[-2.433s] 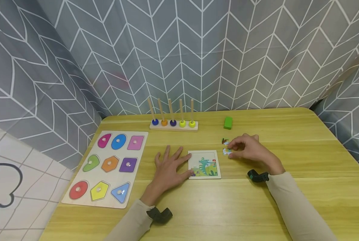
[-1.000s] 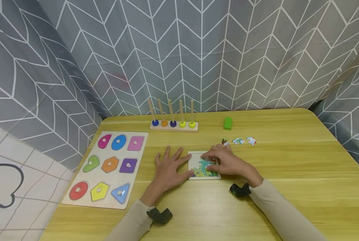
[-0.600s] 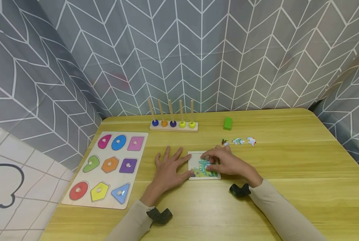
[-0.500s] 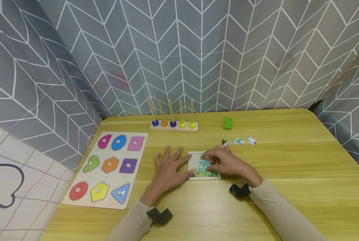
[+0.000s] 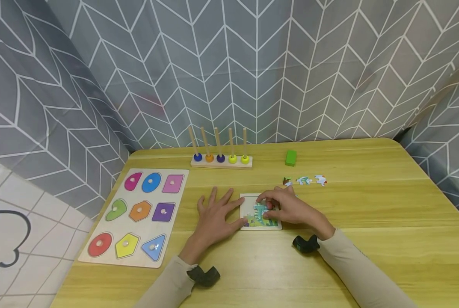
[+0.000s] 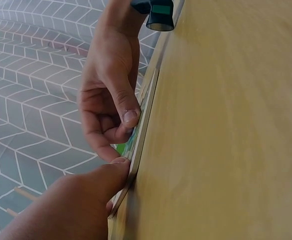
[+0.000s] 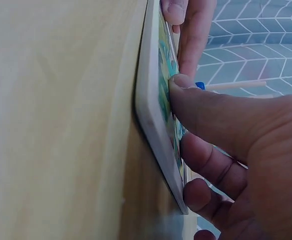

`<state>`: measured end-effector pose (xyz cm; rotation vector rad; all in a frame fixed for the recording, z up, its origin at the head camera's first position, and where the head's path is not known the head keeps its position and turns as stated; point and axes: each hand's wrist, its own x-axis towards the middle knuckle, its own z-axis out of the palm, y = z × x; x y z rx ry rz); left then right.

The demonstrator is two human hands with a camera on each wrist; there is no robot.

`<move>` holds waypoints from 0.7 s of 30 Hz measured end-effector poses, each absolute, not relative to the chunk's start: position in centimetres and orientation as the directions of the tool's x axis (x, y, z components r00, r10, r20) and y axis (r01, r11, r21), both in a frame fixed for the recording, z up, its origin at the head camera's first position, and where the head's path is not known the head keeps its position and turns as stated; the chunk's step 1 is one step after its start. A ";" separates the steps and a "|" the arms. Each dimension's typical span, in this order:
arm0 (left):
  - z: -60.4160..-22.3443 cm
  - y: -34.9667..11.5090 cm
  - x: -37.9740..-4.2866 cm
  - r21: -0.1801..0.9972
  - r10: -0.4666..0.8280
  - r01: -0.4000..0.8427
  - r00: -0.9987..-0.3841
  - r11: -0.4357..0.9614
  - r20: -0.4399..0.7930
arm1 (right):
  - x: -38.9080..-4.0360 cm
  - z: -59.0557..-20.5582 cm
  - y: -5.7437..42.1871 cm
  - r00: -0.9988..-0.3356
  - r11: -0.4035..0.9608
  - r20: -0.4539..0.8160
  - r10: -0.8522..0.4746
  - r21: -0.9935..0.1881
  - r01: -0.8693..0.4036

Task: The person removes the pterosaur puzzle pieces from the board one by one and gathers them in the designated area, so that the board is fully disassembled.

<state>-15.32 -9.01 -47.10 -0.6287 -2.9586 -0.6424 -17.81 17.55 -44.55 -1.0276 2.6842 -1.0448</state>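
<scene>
A small square jigsaw tray (image 5: 248,199) lies mid-table, with a green and teal dinosaur picture (image 5: 258,210) partly filling it. Fingers spread, my left hand (image 5: 215,218) rests beside it, its thumb and index tip touching the tray's left edge. My right hand (image 5: 291,208) bends over the tray's right half. Its thumb and curled fingers appear to pinch a puzzle piece at the picture, largely hidden beneath them. In the right wrist view the thumb (image 7: 185,92) touches the picture, above the tray's pale rim (image 7: 153,120).
Loose puzzle pieces (image 5: 303,180) lie in a row behind my right hand. Further back are a green block (image 5: 291,158) and a bead stand with upright pegs (image 5: 221,164). A shape board with knobs (image 5: 141,194) lies at left. Patterned curtains (image 5: 248,77) hang behind the table.
From the loose pieces, my right hand has moved left and down onto the tray, uncovering pieces in the row. Over the last second it stays almost still. The left hand has not moved.
</scene>
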 end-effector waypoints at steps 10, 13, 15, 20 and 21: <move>-47.0 -9.0 -15.3 0.387 0.376 0.397 -0.917 0.832 0.132 | -17.6 -44.7 17.4 -0.766 0.541 0.201 -0.610 -0.601 -0.588; -47.1 -9.0 -15.3 0.389 0.374 0.396 -0.918 0.832 0.133 | -17.6 -44.7 17.3 -0.774 0.535 0.190 -0.604 -0.624 -0.570; -47.1 -9.0 -15.3 0.390 0.374 0.396 -0.918 0.832 0.135 | -17.7 -44.6 17.4 -0.779 0.532 0.176 -0.602 -0.639 -0.555; -47.1 -9.0 -15.3 0.391 0.375 0.399 -0.916 0.830 0.141 | -17.8 -44.7 17.5 -0.778 0.522 0.159 -0.607 -0.659 -0.542; -47.1 -9.0 -15.3 0.391 0.375 0.398 -0.917 0.830 0.139 | -17.8 -44.7 17.5 -0.776 0.514 0.157 -0.610 -0.667 -0.539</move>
